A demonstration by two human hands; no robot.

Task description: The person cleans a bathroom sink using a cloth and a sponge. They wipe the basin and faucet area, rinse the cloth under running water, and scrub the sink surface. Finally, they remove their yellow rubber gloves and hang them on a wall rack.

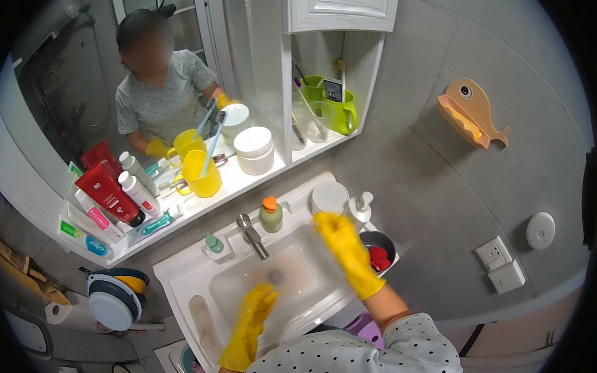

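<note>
Both my hands wear yellow rubber gloves over a white washbasin (294, 322). My left hand (251, 320) is low over the basin's left part, fingers stretched out and holding nothing I can see. My right hand (346, 250) reaches over the back right rim, beside a round white-lidded tub (329, 199) and a white pump bottle (361, 205). Its fingers bend downward and their undersides are hidden, so I cannot see whether anything is in them. Cloudy water lies in the basin around the drain (275, 276), below a metal faucet (251, 236).
A green bottle with an orange top (270, 215) and a soap pump (214, 243) flank the faucet. A dark bowl (380, 247) with something red stands right. The mirror shelf (273, 167) holds tubes, a yellow mug (201, 174) and a white jar (254, 152). Folded basins (115, 302) hang left.
</note>
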